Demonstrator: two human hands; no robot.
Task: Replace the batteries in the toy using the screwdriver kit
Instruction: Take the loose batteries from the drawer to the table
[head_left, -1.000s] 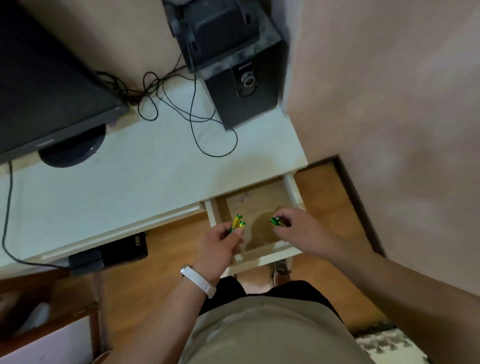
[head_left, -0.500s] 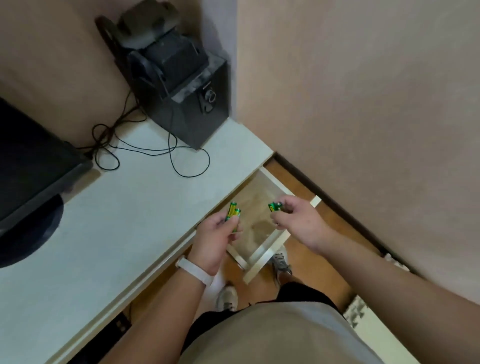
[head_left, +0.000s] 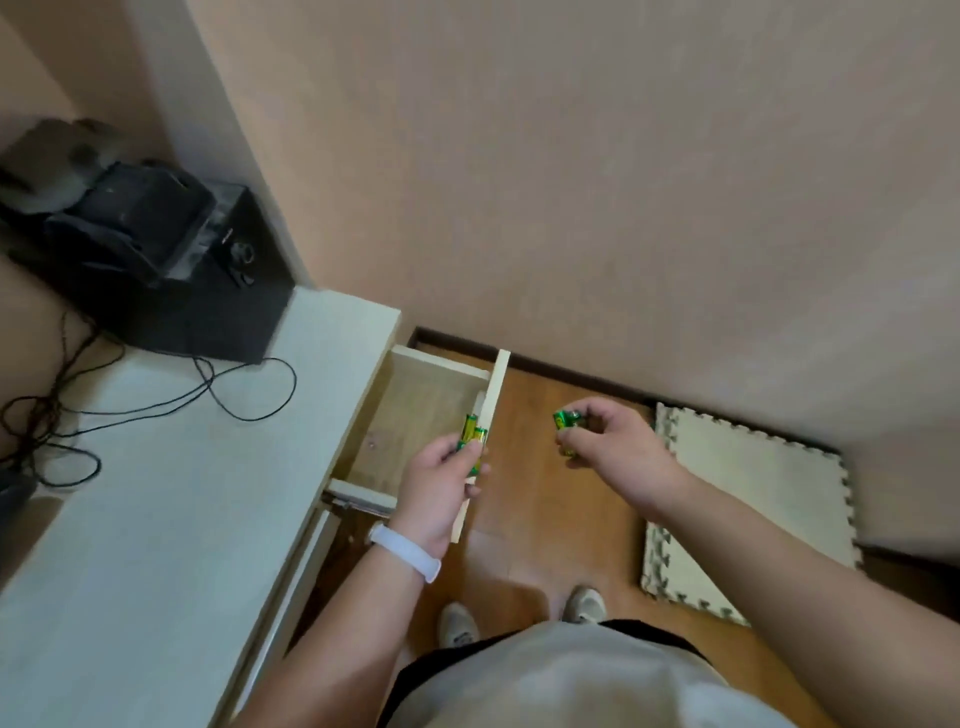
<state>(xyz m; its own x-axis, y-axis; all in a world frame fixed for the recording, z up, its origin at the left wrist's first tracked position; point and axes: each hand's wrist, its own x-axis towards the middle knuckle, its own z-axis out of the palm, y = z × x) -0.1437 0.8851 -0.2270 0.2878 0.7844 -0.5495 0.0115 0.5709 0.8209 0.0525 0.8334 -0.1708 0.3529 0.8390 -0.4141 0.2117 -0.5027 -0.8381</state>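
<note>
My left hand grips a few green-and-yellow batteries upright, just over the front panel of the open wooden drawer. My right hand holds more green batteries in its fingertips, out over the wooden floor to the right of the drawer. The drawer's inside looks bare. Neither the toy nor the screwdriver kit appears in the head view.
The white desk runs along the left, with a black speaker and loose black cables at its far end. A pink wall stands close ahead. A foam floor mat lies at the right. My shoes stand on the wooden floor.
The view has swung to the right, away from the desk. Both hands have come out of the drawer with their batteries, and the right hand now hangs over the floor.
</note>
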